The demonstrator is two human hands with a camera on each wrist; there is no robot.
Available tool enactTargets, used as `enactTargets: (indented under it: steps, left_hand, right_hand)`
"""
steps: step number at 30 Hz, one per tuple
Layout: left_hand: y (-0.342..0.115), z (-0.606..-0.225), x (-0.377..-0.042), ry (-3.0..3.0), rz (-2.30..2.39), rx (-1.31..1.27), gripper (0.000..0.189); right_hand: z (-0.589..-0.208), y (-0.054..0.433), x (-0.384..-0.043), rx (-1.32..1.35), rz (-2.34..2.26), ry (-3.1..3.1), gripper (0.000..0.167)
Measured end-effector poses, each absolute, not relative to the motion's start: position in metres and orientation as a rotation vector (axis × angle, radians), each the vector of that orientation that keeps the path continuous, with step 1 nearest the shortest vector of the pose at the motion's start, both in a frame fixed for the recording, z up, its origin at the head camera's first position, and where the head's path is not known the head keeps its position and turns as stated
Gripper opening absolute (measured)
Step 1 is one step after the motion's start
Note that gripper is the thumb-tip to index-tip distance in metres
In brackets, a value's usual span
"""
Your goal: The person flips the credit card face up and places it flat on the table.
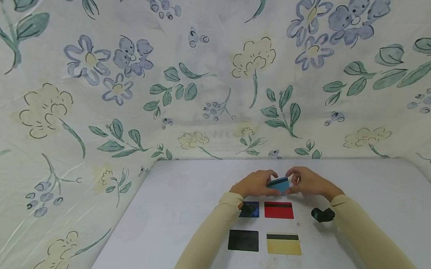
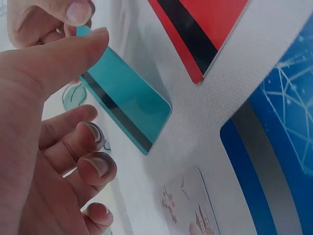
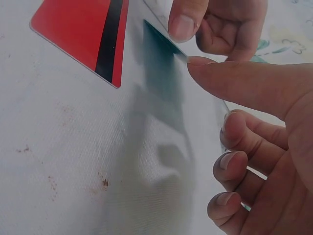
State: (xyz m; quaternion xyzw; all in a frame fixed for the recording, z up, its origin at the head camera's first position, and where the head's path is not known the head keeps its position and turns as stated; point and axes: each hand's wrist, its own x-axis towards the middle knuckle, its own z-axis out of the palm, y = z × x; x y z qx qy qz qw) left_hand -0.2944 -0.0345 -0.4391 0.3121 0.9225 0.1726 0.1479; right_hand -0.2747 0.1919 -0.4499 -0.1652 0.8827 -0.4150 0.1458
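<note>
So, starting at the left, one cream sleeve (image 1: 206, 235) reaches up over the white worktop (image 1: 167, 221). One black card (image 1: 243, 240) lies flat beside it, and above that comes one dark-blue card (image 1: 256, 210), partly covered by a dark wrist device (image 1: 247, 209). The left-wrist view adds one pale printed card (image 2: 190, 208) close to the blue one; from the head camera I can't make it out.

Next along, the left hand (image 1: 257, 183), fingers curled, has its thumb on an edge of the one teal card (image 1: 280, 185): a two-handed hold, one grip at each end. That card is tilted, dark stripe along the upper edge, with the red card (image 1: 279, 210) just below it. Whether any edge touches the worktop, I can't tell. One yellow card (image 1: 284, 245) sits nearest the viewer, below the red one.

And over to the right hand (image 1: 311, 183), its grip pinching the teal card's right end between thumb and fingers. A second dark wrist device (image 1: 322, 215) shows by the second sleeve (image 1: 378, 240). That makes six cards: five lying down, one held.
</note>
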Motion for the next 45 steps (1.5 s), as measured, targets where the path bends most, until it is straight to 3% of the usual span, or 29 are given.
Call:
enactTargets:
  steps: [45]
  left_hand:
    - [-0.022, -0.441, -0.293, 2.679, 0.511, 0.922, 0.064]
  right_hand:
    - [-0.446, 0.19, -0.27, -0.548, -1.217, 2.55, 0.062]
